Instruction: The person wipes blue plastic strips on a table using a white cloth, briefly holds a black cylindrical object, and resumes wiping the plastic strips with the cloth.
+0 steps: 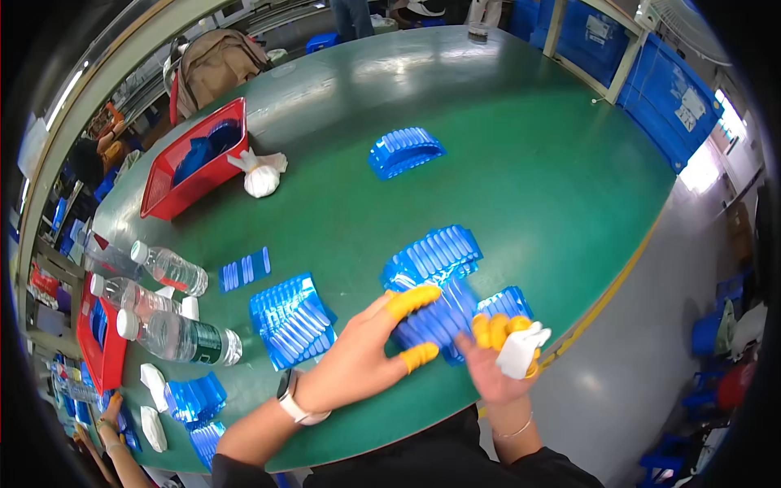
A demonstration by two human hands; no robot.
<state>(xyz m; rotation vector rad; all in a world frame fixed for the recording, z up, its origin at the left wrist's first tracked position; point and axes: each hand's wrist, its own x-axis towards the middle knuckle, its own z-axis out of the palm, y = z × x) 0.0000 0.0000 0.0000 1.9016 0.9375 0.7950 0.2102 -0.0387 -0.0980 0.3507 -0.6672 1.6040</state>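
My left hand [362, 354], with yellow finger cots on its thumb and forefinger, grips the left side of a blue ribbed plastic sheet [443, 321], slightly blurred. In my right hand [498, 370], curled fingers in yellow cots hold a folded white cloth [521, 350]; its thumb reaches the sheet's right edge. Just beyond the sheet lies a pile of similar blue pieces [435, 254]. Another blue ribbed piece [506, 302] rests behind my right fingers. Left of my left hand is a stack of blue sheets [291, 319].
Farther off on the green table [521, 163] lies a curved blue stack [407, 152]. To the left are a red basket [195, 175], a tied white bundle [262, 180], a small blue sheet [244, 270] and several plastic bottles [183, 337]. More blue pieces [195, 398] lie near the front edge.
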